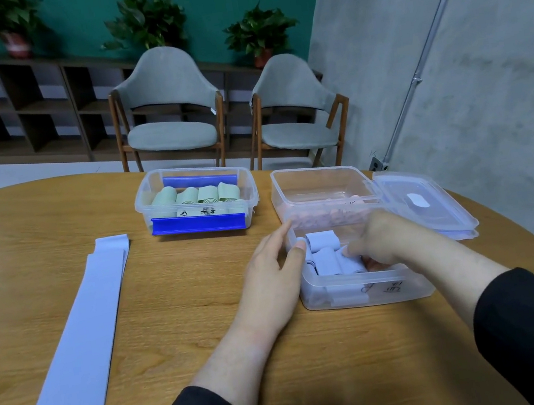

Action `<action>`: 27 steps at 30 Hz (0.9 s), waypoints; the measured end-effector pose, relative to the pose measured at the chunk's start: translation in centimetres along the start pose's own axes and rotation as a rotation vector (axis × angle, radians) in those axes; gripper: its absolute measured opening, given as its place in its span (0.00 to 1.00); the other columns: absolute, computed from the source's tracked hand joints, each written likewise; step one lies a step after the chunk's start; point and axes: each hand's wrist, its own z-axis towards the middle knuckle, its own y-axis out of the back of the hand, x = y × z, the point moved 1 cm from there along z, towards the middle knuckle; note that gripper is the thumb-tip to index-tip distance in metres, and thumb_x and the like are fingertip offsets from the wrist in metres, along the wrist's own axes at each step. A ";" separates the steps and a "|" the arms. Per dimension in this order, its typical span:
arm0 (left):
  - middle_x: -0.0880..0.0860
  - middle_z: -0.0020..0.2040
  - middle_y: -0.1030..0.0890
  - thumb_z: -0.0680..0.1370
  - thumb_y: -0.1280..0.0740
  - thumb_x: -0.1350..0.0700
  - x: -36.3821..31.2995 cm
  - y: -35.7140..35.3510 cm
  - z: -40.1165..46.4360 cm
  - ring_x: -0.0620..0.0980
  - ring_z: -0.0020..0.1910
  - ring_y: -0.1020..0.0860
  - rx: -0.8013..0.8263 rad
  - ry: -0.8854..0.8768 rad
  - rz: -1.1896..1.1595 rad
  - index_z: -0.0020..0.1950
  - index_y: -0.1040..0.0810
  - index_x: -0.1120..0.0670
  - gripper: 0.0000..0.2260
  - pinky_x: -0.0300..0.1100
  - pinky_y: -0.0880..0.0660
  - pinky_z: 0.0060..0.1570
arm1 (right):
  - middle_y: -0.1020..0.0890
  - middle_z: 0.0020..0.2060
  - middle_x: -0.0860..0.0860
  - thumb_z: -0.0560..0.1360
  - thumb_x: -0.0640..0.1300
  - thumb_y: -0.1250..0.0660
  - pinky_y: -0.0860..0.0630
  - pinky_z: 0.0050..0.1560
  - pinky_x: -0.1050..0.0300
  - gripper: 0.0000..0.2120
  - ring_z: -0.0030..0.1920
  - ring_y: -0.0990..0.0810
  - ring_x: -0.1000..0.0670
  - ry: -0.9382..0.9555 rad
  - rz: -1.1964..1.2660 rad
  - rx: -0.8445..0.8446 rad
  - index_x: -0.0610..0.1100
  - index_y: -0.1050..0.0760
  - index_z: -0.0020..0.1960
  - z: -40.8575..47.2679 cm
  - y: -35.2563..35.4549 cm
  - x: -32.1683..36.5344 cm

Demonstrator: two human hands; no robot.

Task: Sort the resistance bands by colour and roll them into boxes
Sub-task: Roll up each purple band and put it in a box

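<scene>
Near the counter's right edge, the right hand (pixel 376 238) pinches a pale blue rolled band (pixel 347 261) inside the clear plastic box (pixel 358 292); left hand (pixel 274 270) fingers, relaxed, steady its wall. Soft, light, springy rolls probably unwind: grip across the coil's flanks.

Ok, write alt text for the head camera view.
A person's right hand reaches into a clear box of rolled blue bands while the left hand steadies its side. On the wooden table lie a flat blue band, a box of green rolls and one of pink rolls.
</scene>
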 end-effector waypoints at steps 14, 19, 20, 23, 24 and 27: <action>0.39 0.67 0.24 0.82 0.35 0.52 -0.2 -0.1 0.0 0.39 0.68 0.28 -0.010 -0.003 0.004 0.73 0.26 0.43 0.19 0.48 0.32 0.72 | 0.15 0.44 0.41 0.72 0.48 0.27 0.20 0.55 0.46 0.14 0.48 0.16 0.41 0.014 -0.019 -0.020 0.37 0.20 0.47 0.3 -0.1 -0.4; 0.38 0.68 0.24 0.80 0.36 0.47 0.3 -0.1 0.2 0.40 0.69 0.28 0.002 0.008 -0.017 0.73 0.27 0.43 0.21 0.49 0.31 0.72 | 0.14 0.45 0.40 0.76 0.52 0.31 0.20 0.57 0.45 0.17 0.49 0.15 0.40 0.027 -0.013 0.009 0.36 0.19 0.50 0.3 0.2 -0.6; 0.38 0.68 0.25 0.78 0.36 0.45 0.3 -0.1 0.2 0.40 0.69 0.28 0.003 0.009 -0.027 0.73 0.27 0.43 0.22 0.49 0.31 0.72 | 0.14 0.43 0.39 0.76 0.52 0.31 0.20 0.56 0.45 0.18 0.48 0.15 0.39 0.034 -0.007 -0.006 0.36 0.18 0.48 0.3 0.3 -0.7; 0.38 0.66 0.24 0.77 0.37 0.45 0.3 -0.2 0.2 0.40 0.68 0.27 -0.024 -0.033 -0.019 0.71 0.25 0.45 0.21 0.49 0.30 0.70 | 0.16 0.41 0.39 0.77 0.53 0.32 0.20 0.52 0.48 0.17 0.44 0.16 0.40 0.082 -0.034 -0.131 0.38 0.21 0.42 0.2 0.7 -1.0; 0.39 0.65 0.24 0.79 0.37 0.46 0.3 -0.1 0.1 0.40 0.66 0.26 -0.054 -0.072 0.005 0.69 0.23 0.46 0.19 0.49 0.30 0.69 | 0.16 0.39 0.41 0.77 0.53 0.33 0.21 0.48 0.52 0.17 0.42 0.18 0.41 0.101 -0.052 -0.181 0.39 0.22 0.40 0.1 0.9 -1.0; 0.44 0.58 0.20 0.82 0.35 0.55 -0.3 0.1 -0.4 0.43 0.60 0.24 -0.192 -0.224 0.055 0.61 0.19 0.52 0.10 0.47 0.26 0.63 | 0.22 0.29 0.43 0.78 0.49 0.36 0.31 0.33 0.54 0.18 0.35 0.24 0.40 0.224 -0.047 -0.404 0.39 0.24 0.35 -0.7 1.1 -0.8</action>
